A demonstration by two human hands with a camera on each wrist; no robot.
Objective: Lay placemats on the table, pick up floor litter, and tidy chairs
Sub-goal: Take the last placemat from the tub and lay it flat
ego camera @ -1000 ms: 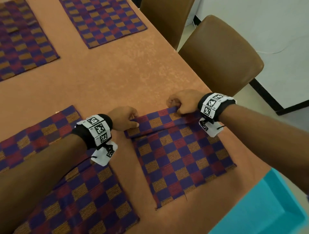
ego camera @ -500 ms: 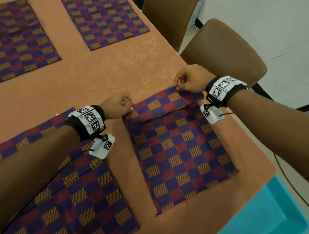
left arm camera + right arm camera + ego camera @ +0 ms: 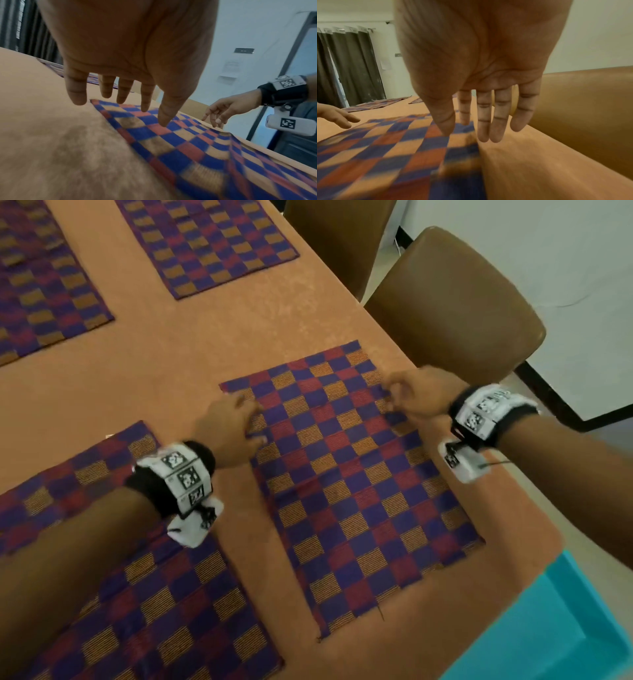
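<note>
A checked purple, red and orange placemat (image 3: 349, 484) lies spread flat near the right edge of the orange table (image 3: 178, 350). My left hand (image 3: 234, 422) hovers over its far left corner, fingers straight and spread, holding nothing. My right hand (image 3: 411, 398) is over its far right edge with fingers relaxed, also holding nothing. In the left wrist view the left fingers (image 3: 106, 88) hang just above the placemat (image 3: 188, 146), and the right hand (image 3: 221, 113) shows beyond. In the right wrist view the right fingers (image 3: 498, 115) point down at the placemat's edge (image 3: 393, 148).
Three more placemats lie on the table: near left (image 3: 120, 570), far left (image 3: 41, 285), far middle (image 3: 212, 244). Two brown chairs (image 3: 452, 302) (image 3: 339, 237) stand along the right side. A teal object (image 3: 555, 625) sits below the near right corner.
Both hands drew the folded far edge away from me, unfolding the placemat flat. They have since let go of it and opened.
</note>
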